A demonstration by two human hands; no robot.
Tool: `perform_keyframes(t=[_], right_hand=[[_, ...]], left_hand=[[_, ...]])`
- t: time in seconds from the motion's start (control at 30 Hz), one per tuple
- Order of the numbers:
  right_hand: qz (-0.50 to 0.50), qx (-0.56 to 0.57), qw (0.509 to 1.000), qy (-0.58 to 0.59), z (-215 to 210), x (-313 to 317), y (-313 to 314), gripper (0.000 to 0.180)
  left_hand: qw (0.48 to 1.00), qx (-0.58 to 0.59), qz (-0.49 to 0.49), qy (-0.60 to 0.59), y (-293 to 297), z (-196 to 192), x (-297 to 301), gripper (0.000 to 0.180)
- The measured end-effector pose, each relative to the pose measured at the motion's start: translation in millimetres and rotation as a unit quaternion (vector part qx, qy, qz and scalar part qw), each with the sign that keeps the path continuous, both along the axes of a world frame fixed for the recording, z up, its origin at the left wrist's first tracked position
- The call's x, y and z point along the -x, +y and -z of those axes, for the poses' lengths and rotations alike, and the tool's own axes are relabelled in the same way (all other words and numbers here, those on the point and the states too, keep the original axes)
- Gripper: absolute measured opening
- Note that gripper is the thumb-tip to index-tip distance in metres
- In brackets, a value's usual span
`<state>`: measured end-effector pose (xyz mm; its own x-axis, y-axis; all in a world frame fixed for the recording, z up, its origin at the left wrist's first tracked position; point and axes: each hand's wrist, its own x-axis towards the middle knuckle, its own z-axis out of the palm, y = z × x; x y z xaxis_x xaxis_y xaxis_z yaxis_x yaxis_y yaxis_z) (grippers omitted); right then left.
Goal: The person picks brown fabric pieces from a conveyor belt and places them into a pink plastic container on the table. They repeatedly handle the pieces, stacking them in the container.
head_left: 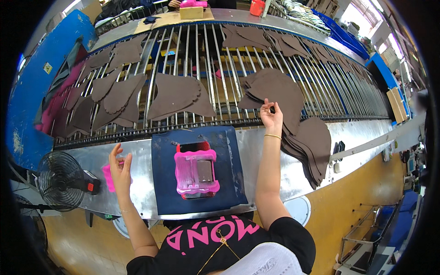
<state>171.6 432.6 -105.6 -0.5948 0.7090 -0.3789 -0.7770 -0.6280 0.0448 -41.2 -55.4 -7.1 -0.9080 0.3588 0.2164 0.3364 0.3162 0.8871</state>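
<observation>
The right hand (271, 114) pinches a brown scalloped leather piece (279, 91) at the worktop's (270, 151) far edge; the left hand (120, 168), open wide, touches a pink pad (109, 178).

Our left hand (120, 170) lies at eight o'clock, fingers loosely spread; our right hand (272, 115) stretches toward one o'clock, fingertips pinched together.

Left hand (120, 168) rested on pink pad (109, 178); right hand (271, 115) pinched brown cut piece (279, 94); pink stamp block (196, 174) lay between.
</observation>
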Motion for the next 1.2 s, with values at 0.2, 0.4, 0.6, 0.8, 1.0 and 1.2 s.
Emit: perform_keyframes(t=[0.2,0.4,0.6,0.8,1.0,1.2], right_hand=[[0.085,0.046,0.995,0.034,-8,15,3,0.049],[0.134,0.051,0.986,0.082,-13,21,9,0.050],[0.125,0.089,0.986,0.063,-21,36,47,0.053],[0.112,0.022,0.993,0.011,-3,47,59,0.057],[0.082,0.071,0.994,0.017,12,37,48,0.037],[-0.039,-0.024,0.978,-0.204,7,33,55,0.053]], left_hand=[[0.998,-0.002,-0.012,-0.057,-14,8,0,0.046],[0.995,-0.037,0.057,-0.067,11,13,-1,0.044],[0.997,0.028,0.063,-0.041,20,2,-3,0.044],[0.998,0.026,0.048,-0.040,12,7,0,0.043],[0.993,0.059,0.082,-0.056,18,14,0,0.040],[0.989,0.100,0.101,-0.029,24,0,0,0.039]])
